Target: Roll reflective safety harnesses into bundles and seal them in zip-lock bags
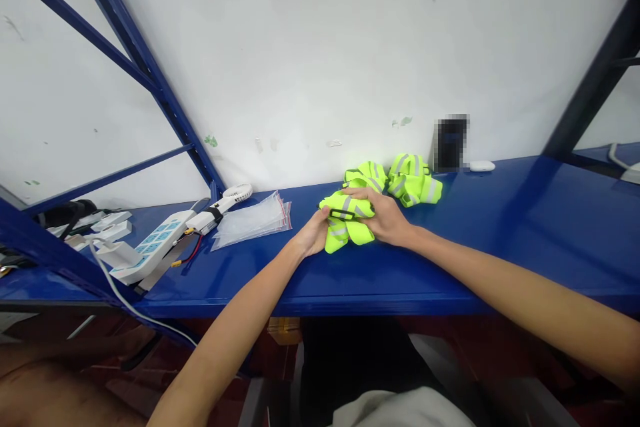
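Observation:
Between my two hands is a bundled neon-yellow reflective strap (349, 205) with grey stripes and a dark buckle, held just above the blue table. My left hand (314, 232) grips its left side, thumb near the buckle. Fingers of my right hand (383, 215) wrap over its top and right side. Loose folds of the strap hang below the buckle. Behind my hands, near the wall, lie two more neon-yellow bundles, one partly hidden behind the held strap (367, 175) and one further right (414, 180).
On the blue table (500, 227), clear plastic bags (250, 219) lie left of my hands. Further left are a small white fan (238, 193) and a power strip (155, 247) with cables. A dark pixelated object (451, 143) and a white case (482, 165) stand near the wall.

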Demonstrator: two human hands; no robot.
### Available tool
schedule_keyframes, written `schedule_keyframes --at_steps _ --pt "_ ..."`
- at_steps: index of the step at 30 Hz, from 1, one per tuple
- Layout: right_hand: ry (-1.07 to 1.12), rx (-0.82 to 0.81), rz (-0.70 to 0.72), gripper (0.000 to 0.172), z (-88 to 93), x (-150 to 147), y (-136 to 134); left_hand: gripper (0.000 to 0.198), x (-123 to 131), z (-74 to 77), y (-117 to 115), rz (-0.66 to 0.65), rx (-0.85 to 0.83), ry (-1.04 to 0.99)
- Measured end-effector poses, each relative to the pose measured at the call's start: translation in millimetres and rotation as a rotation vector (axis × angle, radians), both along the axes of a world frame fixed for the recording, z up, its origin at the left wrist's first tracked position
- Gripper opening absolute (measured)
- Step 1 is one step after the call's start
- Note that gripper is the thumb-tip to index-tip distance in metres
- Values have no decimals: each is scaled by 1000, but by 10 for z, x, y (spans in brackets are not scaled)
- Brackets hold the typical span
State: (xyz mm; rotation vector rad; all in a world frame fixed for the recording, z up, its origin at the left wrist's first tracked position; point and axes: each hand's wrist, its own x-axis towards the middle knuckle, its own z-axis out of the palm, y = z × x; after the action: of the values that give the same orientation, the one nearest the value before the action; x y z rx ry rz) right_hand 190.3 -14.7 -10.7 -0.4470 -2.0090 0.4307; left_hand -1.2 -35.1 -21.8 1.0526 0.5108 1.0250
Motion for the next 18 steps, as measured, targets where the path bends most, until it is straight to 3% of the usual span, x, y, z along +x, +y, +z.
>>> schedule_keyframes --at_steps 8,13,15,18 --pt "-227 21 22 59 29 80 94 70 56 27 30 239 -85 24" --pt "-451 51 44 81 125 194 13 86 -3 57 4 277 -89 26" --pt "-474 64 63 81 129 197 -5 90 -19 78 -13 265 -68 32" --pt "-414 57 50 63 117 157 -3 89 -10 104 -32 219 -23 28"
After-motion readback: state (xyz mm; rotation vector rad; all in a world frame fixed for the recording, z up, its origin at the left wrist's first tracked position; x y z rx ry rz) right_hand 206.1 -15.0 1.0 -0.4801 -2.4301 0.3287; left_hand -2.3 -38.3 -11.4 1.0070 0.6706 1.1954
